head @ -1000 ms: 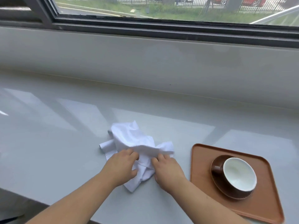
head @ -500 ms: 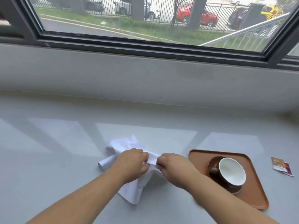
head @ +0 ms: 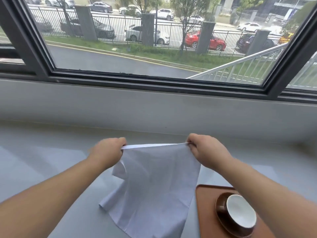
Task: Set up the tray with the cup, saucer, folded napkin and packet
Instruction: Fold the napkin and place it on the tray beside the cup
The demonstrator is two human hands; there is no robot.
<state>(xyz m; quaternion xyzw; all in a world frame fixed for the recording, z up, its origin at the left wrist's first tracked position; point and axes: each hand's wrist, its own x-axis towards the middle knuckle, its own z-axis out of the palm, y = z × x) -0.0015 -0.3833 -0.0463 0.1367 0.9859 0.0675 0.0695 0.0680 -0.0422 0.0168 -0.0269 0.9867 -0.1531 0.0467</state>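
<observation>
Since the earlier frame the white napkin [head: 154, 182] has left the counter: it was a crumpled heap under both hands, and now it is lifted and stretched out flat between them. The hands have also moved apart and upward, and the view has tilted up, so more of the window and the street shows and the packet at the right is out of the frame.

In the head view, the left hand [head: 107, 152] is closed in a pinch on the left upper corner of the napkin, and the right hand [head: 208, 149] is closed in the same way on the right upper corner. The upper edge of the cloth runs almost level from left to right across the middle of the frame, pulled tight. The rest hangs down from this edge, so its long axis goes from top to bottom, and its lower part rests on the grey counter [head: 51, 160] at the lower centre, with one corner folded out to the left.

In the lower right of the frame lies the orange-brown tray [head: 204, 212]. On it stands a dark brown saucer [head: 221, 213], and in the saucer sits the cup [head: 241, 213], white inside and empty. The right forearm crosses over the right part of the tray. The lower right edge of the napkin hangs just beside the left rim of the tray.
</observation>
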